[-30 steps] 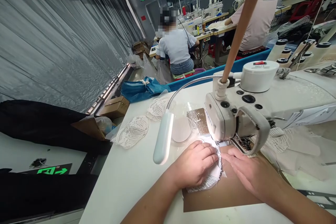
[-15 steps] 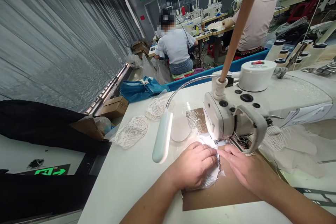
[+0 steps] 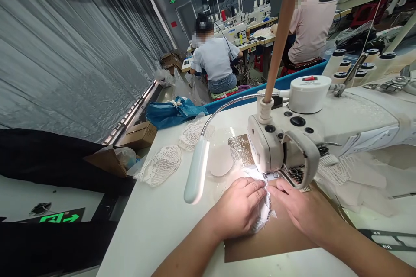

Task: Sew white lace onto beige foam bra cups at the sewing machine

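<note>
White fabric (image 3: 262,215) lies under the left hand (image 3: 242,205), grip flattened, right hand (image 3: 297,205) half-curled at its edge.

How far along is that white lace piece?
The white piece has dark marks, maybe finished stitches, along its edge. Left hand presses it by the machine; right hand meets its edge. The part nearest the machine may remain; two loose lace pieces, can't tell.

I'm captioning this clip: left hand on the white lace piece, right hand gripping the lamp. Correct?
Not the lamp: in the head view, the right hand has its fingertips at the edge of the white lace piece. The left hand is on it.
</note>
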### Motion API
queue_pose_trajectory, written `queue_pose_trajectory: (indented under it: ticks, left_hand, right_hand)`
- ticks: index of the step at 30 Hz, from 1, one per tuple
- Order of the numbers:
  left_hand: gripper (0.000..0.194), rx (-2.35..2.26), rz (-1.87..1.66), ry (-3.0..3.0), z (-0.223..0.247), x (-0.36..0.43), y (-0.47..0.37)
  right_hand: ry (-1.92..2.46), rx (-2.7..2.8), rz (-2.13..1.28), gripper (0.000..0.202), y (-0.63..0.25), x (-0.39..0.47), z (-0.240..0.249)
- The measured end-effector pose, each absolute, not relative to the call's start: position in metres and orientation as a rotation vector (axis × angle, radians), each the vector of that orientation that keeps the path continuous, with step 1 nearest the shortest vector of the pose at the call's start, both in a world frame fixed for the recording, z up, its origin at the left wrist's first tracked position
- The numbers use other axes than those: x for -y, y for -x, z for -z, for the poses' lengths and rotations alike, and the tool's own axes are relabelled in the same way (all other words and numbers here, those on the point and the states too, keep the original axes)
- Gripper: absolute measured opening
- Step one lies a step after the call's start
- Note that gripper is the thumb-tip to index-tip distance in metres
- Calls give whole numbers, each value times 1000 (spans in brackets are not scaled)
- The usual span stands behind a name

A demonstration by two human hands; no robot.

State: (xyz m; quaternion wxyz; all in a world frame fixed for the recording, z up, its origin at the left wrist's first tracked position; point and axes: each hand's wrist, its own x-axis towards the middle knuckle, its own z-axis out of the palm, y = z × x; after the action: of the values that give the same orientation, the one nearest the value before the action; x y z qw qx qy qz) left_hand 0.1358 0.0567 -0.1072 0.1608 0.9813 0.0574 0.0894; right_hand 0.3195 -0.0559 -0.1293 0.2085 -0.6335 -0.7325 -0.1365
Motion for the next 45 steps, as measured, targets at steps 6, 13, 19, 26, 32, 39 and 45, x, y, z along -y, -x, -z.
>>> queue_pose_trajectory:
  ticks: [6, 13, 19, 26, 32, 39, 45]
  left_hand:
    - [44, -271, -275, -2817, 112, -49, -141]
    - [42, -313, -270, -2871, 113, -51, -145]
    - [40, -287, -223, -2907, 111, -55, -143]
    - [35, -203, -209, -2902, 106, -61, -139]
    - [36, -240, -153, -2903, 104, -64, -140]
    - [32, -250, -113, -2952, 104, -62, -140]
    - [37, -210, -204, -2904, 105, -62, -138]
  right_hand:
    - [1809, 1993, 418, 46, -317, 53, 134]
    - [1834, 1982, 345, 43, -319, 52, 131]
    - [1749, 2067, 266, 43, -323, 58, 131]
    - [1712, 2085, 177, 44, -323, 59, 128]
    - [1716, 2073, 145, 44, -321, 60, 129]
    - [1724, 2084, 198, 46, -321, 61, 132]
    - [1740, 2078, 302, 49, -319, 58, 132]
